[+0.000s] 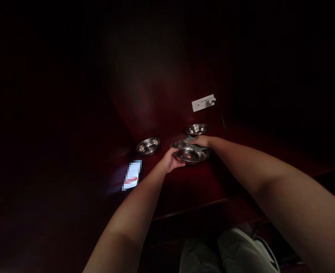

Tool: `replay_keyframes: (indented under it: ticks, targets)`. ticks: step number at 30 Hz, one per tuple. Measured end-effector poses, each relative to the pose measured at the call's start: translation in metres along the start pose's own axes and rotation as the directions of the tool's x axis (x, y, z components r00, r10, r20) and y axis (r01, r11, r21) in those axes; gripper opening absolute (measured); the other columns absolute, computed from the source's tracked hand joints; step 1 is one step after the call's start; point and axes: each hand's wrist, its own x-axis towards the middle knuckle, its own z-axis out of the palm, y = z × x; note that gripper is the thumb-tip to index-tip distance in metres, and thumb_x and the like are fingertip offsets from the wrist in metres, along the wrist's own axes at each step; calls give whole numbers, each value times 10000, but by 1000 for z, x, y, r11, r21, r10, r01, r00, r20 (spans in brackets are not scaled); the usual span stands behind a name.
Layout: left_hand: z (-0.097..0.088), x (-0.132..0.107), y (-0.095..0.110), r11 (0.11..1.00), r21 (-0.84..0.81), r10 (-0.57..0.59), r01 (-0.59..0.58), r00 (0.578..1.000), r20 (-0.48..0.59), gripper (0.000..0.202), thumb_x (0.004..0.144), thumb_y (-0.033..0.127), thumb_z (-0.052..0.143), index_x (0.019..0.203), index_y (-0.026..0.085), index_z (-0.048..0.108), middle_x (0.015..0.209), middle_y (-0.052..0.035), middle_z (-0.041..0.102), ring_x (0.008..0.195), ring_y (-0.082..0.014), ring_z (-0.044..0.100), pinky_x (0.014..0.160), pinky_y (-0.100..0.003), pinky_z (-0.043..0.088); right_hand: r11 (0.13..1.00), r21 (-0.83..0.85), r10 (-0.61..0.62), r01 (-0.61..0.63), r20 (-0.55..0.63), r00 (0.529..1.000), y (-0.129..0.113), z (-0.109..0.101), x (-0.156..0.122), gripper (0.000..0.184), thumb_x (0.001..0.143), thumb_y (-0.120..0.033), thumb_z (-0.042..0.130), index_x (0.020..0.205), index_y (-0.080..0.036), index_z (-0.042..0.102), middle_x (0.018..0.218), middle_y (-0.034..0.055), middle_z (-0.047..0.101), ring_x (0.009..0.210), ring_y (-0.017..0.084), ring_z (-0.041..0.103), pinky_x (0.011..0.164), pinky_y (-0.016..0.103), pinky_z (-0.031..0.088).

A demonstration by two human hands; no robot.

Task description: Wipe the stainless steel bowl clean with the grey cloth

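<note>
A steel plate [184, 155] sits on a dark red wooden table [190, 182]. My left hand [171, 159] grips the plate's near left rim, fingers curled round it. My right hand [201, 141] rests over the plate's far side, pressing a small grey cloth [198, 148] against its inner surface. The fingers of that hand are closed on the cloth. Something reddish lies in the plate's middle, too dim to name.
A small steel bowl [148, 146] stands left of the plate, another steel bowl [196, 129] behind it. A lit phone [132, 175] lies at the left. A white wall socket [203, 102] holds a plug with a black cable. My knees and a shoe show below.
</note>
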Motion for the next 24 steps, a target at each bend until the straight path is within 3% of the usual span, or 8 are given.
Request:
replay_keyframes:
  ticks: [6,10,13,16,19,24]
  targets:
    - [-2,8,7,982,-34,-183,188,977,112,317,754,360,371,858,120,551,562,-64,610,449,-146,568,410,-241,478,1000,22,-14,10,199,980,-4,-11,-8,323,747,-410,582,840,-109,654,822,103,676,642,173,620,629,272,477]
    - [3,17,12,974,37,-226,223,960,165,414,775,484,373,860,130,569,559,-60,615,433,-147,559,386,-238,457,973,231,-60,4,237,970,6,-11,-18,301,724,-402,619,833,-123,646,775,79,681,586,150,612,624,265,482]
    - [9,22,10,989,56,-142,134,974,178,619,740,655,309,975,146,572,636,-90,639,517,-180,592,453,-291,481,900,436,-31,-32,138,990,16,-7,-25,210,752,-317,609,815,-118,637,706,65,676,532,130,593,576,248,480]
    - [14,23,0,1000,10,-6,4,982,188,737,712,715,247,1125,169,518,909,-156,650,816,-284,621,642,-443,497,821,569,13,-45,61,998,23,-3,-30,152,799,-238,551,850,-114,623,731,70,680,561,126,603,580,238,485]
    - [15,23,-13,990,-70,130,-120,980,153,716,730,696,247,1204,202,458,1140,-167,565,1025,-331,542,772,-533,445,796,606,13,-15,7,1000,26,1,-30,175,820,-232,512,897,-110,612,794,86,681,616,132,615,609,240,489]
    - [17,22,-32,951,-115,292,-287,956,32,592,758,578,415,1254,258,377,1295,-132,440,1100,-320,488,814,-530,442,816,578,67,0,-95,993,31,5,-25,202,813,-272,518,873,-105,614,799,92,677,592,126,595,568,217,466]
